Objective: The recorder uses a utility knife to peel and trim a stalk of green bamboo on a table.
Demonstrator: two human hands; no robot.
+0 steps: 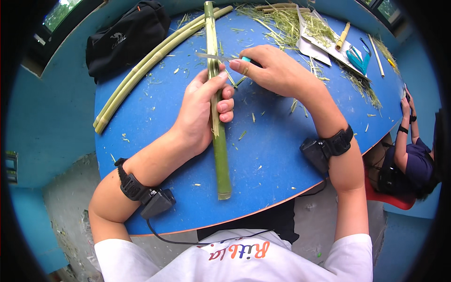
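A green bamboo stalk lies lengthwise in front of me, its near end close to the table's front edge. Pale strips along its upper part show where the green skin is off. My left hand is wrapped round the stalk at about its middle. In my right hand is a knife with a turquoise and black handle. The blade points left and lies across the stalk, just beyond my left fingers. Most of the knife handle is hidden in my right fist.
Two long peeled stalks lie left on the blue table, near a black bag. Green shavings heap at the far right, beside white sheets, a short bamboo piece and a turquoise tool. A person sits at right.
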